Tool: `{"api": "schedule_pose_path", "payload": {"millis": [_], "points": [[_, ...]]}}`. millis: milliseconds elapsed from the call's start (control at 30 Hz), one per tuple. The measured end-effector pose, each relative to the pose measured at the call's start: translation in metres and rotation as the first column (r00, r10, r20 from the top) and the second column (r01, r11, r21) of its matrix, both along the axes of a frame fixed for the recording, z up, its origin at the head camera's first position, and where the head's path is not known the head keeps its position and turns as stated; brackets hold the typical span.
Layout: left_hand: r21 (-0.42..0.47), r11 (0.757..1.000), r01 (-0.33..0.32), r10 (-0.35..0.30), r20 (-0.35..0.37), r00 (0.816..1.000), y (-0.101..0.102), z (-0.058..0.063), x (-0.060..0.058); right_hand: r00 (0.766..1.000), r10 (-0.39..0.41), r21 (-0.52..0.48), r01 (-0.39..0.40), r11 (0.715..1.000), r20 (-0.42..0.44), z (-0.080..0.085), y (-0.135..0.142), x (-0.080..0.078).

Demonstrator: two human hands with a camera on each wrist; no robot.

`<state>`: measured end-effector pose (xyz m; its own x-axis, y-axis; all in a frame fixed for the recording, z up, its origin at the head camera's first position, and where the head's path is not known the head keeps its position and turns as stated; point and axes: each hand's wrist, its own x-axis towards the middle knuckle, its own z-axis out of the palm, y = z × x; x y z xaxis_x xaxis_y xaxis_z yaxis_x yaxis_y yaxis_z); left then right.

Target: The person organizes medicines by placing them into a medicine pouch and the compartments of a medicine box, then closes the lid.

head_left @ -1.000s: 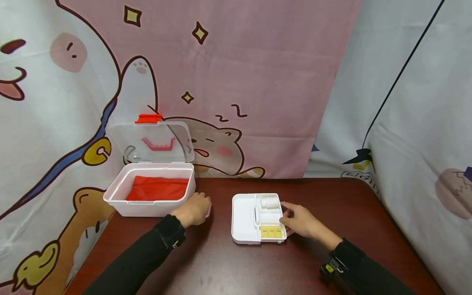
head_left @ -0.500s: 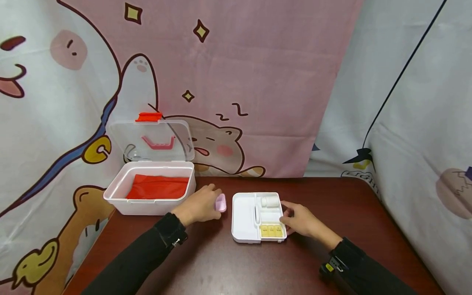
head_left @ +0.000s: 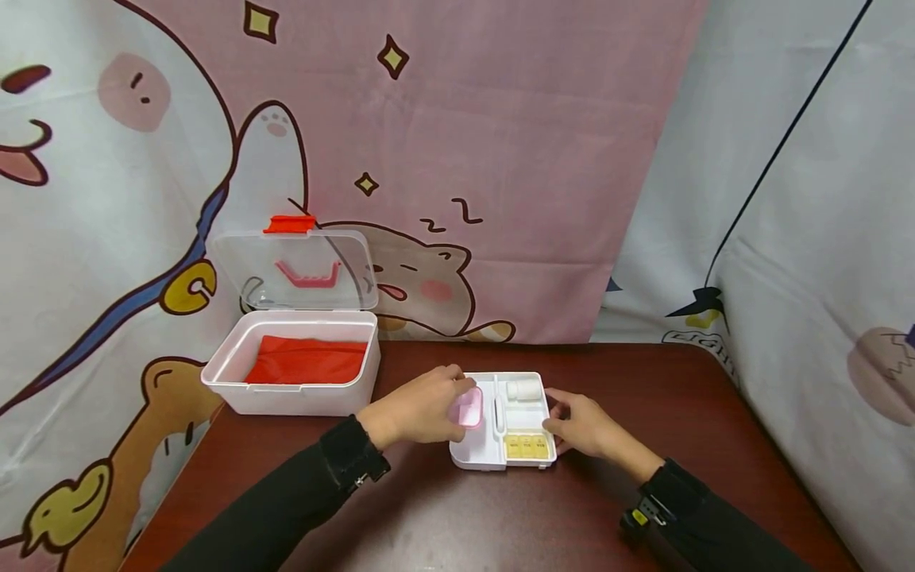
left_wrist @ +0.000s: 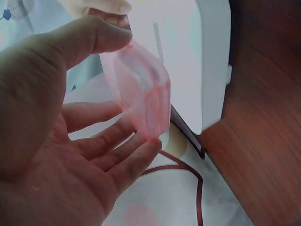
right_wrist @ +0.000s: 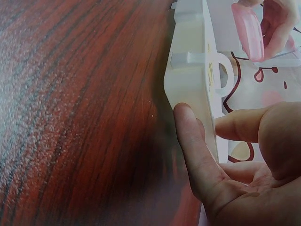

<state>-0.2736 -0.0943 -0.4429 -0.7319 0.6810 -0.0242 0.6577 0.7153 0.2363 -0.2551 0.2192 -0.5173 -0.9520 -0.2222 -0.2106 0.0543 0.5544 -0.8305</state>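
My left hand pinches a small translucent pink case between thumb and fingertips. The case is held on edge, and in the head view it overlaps the left half of a white organizer box. That box lies on the table with a white roll at its upper right and yellow lettered compartments at its lower right. At its right side, my right hand grips the wall; the right wrist view shows the thumb and a finger on the white wall.
Back left on the brown table stands a white storage bin with its clear lid raised. Red fabric-like material lies inside it. A printed cloth hangs behind the table.
My left hand has moved right with the pink case, from beside the storage bin to over the organizer's left half. My right hand has stayed at the organizer's right side.
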Motion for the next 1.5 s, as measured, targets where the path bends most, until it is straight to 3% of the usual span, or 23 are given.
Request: {"api": "schedule_pose_path", "payload": {"millis": [267,467,667,967,1200,1367,1433,1500], "points": [[-0.061,0.994,0.088,-0.086,0.027,0.996,0.019,-0.009,0.002,1.000,-0.002,0.016,0.002,1.000,-0.004,-0.003,0.001,-0.001],[-0.097,0.993,0.062,-0.055,0.073,0.996,0.025,-0.015,0.001,1.000,-0.006,0.012,0.006,1.000,0.004,-0.002,0.001,-0.001],[-0.148,0.988,0.039,-0.031,0.058,0.998,0.026,-0.022,-0.001,1.000,-0.001,-0.004,0.001,1.000,0.003,-0.003,0.000,-0.002],[-0.142,0.990,0.007,0.008,0.106,0.994,0.026,-0.033,-0.004,1.000,-0.003,0.008,0.003,1.000,0.004,-0.004,0.001,-0.003],[-0.150,0.988,0.041,-0.036,0.034,0.999,0.025,-0.038,-0.003,1.000,-0.007,0.011,0.007,1.000,0.007,-0.002,0.000,-0.002],[-0.026,1.000,0.006,-0.007,-0.028,1.000,0.019,-0.037,-0.003,1.000,-0.009,0.001,0.009,1.000,0.005,0.000,0.001,0.000],[0.080,0.996,-0.044,0.049,-0.061,0.997,0.015,-0.038,-0.005,1.000,-0.009,-0.006,0.009,1.000,0.005,0.000,0.001,0.001],[0.187,0.975,-0.118,0.132,-0.062,0.989,0.011,-0.039,-0.006,1.000,-0.014,-0.011,0.014,1.000,0.008,0.001,0.001,0.002]]}}
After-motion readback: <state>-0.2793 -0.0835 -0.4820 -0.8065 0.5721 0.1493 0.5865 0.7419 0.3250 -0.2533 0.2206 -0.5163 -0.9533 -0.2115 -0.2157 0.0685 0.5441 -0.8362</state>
